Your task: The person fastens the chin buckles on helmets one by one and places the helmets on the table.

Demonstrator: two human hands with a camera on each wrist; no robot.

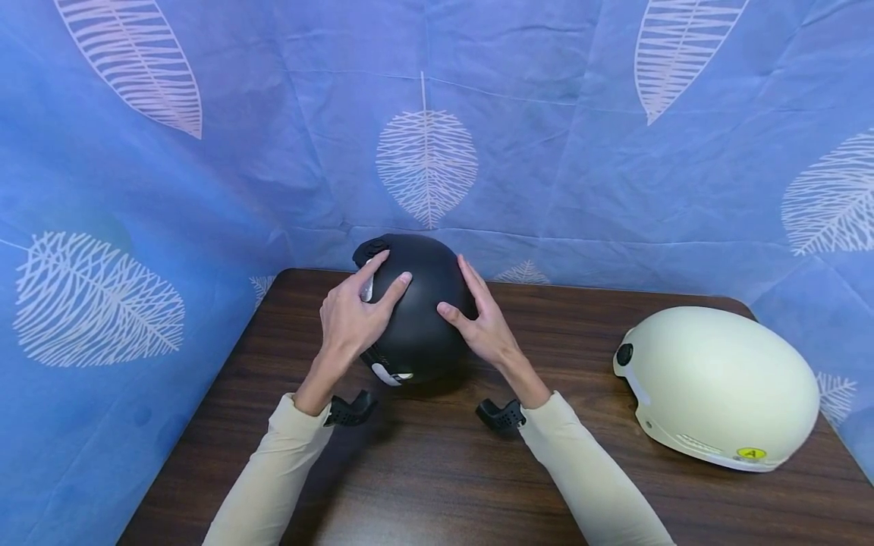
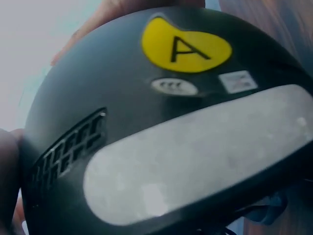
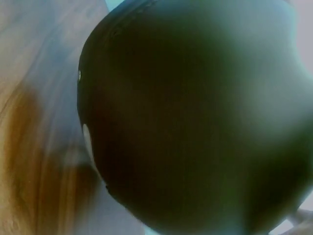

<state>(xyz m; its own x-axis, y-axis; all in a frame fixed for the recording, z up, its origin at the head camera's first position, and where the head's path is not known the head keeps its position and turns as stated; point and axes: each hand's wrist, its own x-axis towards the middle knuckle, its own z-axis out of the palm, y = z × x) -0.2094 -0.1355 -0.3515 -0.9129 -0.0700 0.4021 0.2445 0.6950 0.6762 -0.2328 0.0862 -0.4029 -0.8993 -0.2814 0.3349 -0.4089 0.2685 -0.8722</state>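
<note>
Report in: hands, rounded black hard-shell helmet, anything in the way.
Left hand, right hand touching opposite sides of rounded black hard-shell helmet. Rounded cream helmet apart, to the right. No obstruction visible.

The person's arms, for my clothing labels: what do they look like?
Plain pale cream sleeves, close-fitting, with a curved black device worn at each wrist. No glove or ring shows on the left hand or right hand.

Black helmet (image 1: 426, 337): yellow sticker (image 2: 187, 46) reading "A", white oval label (image 2: 174, 86) reading "CCC". Cream helmet (image 1: 717, 379): yellow badge (image 1: 751, 453) reading "A".
</note>
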